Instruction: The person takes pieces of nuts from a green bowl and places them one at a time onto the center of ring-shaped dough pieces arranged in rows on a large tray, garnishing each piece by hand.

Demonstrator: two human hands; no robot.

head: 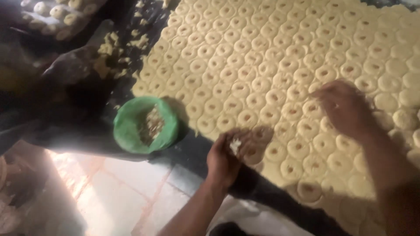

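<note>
Left hand (227,155), at the near edge of the dough sheet (284,65), fingers curled around a small pale clump of filling (235,145) pinched against the palm. Right hand (345,107), palm down and fingers loosely spread, resting on the cut dough rounds (306,131) toward the right of the sheet, grasping nothing that can be seen; motion blur leaves its fingertips indistinct. The rounds lie in close rows, edge to edge, across the whole sheet; many carry a small brownish dab at the centre, those nearest the hands included. Just left of the left hand, on the dark work surface (87,131), a bowl lined with green plastic (146,124) holds chopped pale filling, probably nuts. Farther left and up, loose dough scraps (109,52) are scattered along the sheet's edge. At the upper left corner, a tray of shaped pale pieces (57,17), partly in shadow. Below the surface, a sunlit tiled floor (127,188)
</note>
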